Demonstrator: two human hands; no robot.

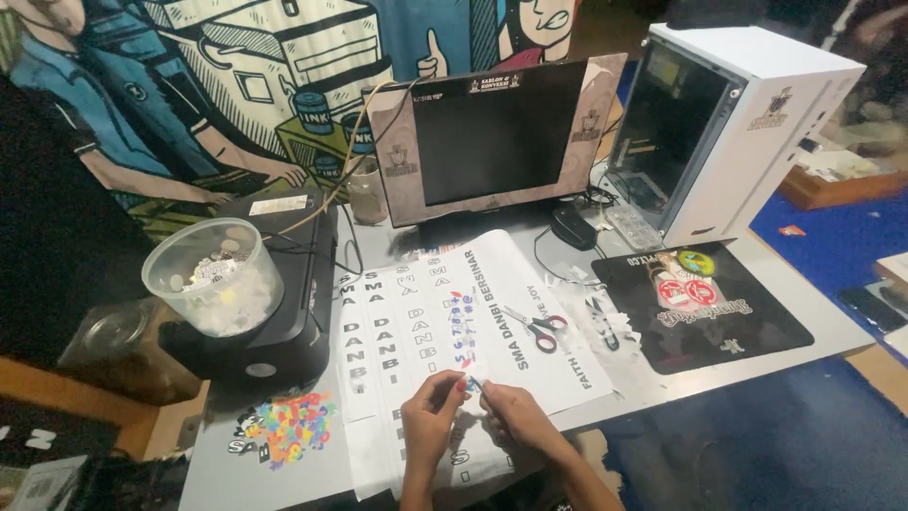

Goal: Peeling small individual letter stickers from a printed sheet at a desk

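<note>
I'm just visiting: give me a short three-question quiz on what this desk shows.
1. True or false: the scissors lie on the white sheet, apart from both hands.
2. What stands on the black printer?
A. a mouse
B. a clear tub
C. a monitor
3. What do the left hand and right hand pinch between them?

Key
1. True.
2. B: the clear tub, with small scraps inside.
3. A tiny piece, reddish and blue, too small to tell more.
</note>
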